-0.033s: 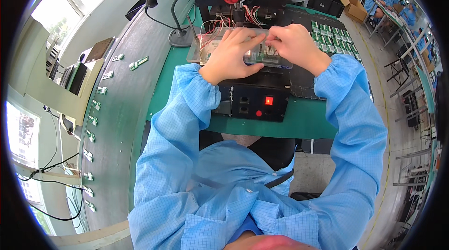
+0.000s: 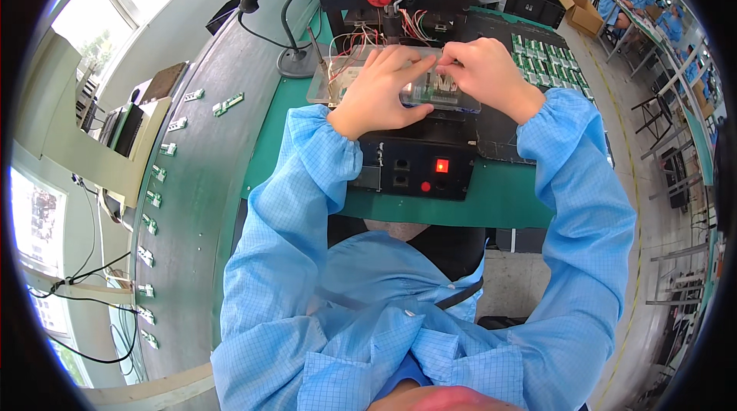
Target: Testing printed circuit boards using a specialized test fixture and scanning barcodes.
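Clear acrylic fixture (image 2: 338, 81) under left hand (image 2: 381, 92) lying flat, right hand (image 2: 480, 73) pinching green board (image 2: 437, 92) inside.

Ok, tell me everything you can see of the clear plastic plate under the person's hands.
The clear plastic plate is a flat, see-through rectangular slab, acrylic by its look, lying level on top of the black test box with the lit red button. Red and white wires and a small green circuit board show through it. The left hand rests flat on its middle; the right hand pinches at something small near its right end. Its left corner sticks out bare, next to the scanner stand's round base.
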{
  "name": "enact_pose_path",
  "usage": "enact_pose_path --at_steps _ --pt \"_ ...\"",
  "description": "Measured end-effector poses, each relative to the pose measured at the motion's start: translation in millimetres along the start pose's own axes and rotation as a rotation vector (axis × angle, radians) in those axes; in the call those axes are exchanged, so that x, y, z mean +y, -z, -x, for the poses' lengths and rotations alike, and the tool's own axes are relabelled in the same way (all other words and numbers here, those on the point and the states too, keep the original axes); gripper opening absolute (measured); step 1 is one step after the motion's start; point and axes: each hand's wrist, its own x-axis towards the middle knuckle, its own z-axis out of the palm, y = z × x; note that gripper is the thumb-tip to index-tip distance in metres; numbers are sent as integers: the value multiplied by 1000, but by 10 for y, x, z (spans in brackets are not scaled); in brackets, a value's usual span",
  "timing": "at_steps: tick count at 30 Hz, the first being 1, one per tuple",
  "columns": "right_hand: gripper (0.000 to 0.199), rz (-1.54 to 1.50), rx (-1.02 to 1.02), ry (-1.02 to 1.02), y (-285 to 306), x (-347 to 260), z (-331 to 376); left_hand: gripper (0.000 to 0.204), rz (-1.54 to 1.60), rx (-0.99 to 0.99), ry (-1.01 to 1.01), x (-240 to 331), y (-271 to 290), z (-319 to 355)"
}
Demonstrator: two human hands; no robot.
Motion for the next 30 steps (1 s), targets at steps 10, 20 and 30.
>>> enact_pose_path --at_steps 10,20,30 --pt "17 -150 37 -179 78 100 176 86 11 34 45 56 25 -27" --pt "19 -181 109 -184 -52 127 268 78 42 27 33 47 17 -38" --pt "18 131 273 119 -110 -96 218 81 43 84 20 70 13 -29"
